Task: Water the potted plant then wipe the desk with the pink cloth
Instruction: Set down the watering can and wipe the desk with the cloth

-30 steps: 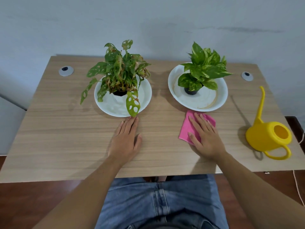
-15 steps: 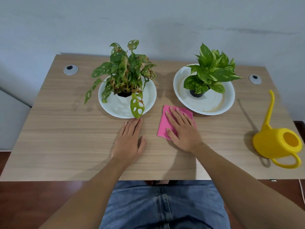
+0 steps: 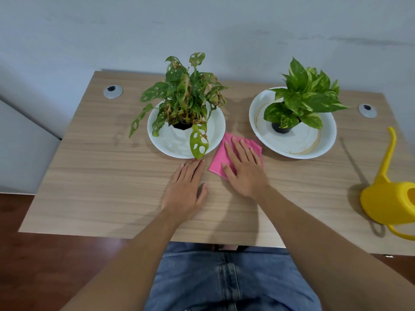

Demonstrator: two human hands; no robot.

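Pink folded cloth [image 3: 226,153] pressed flat on wood-grain desk [image 3: 101,176] by right hand [image 3: 243,168], grip released; left hand [image 3: 186,189] flat, empty. White plate [image 3: 215,133] of holey-leaved plant [image 3: 186,97] touching cloth: could be knocked by wipe.

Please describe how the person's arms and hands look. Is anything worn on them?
Both forearms are bare, with no sleeves in view. The left hand and right hand show no gloves, rings, watch or bracelet. Fingernails are short and unpainted.

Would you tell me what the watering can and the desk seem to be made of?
Watering can: likely plastic, from its uniform yellow, smooth moulded body and thin spout. Desk: wood-grain top, matt, probably laminate, though solid wood can't be excluded.
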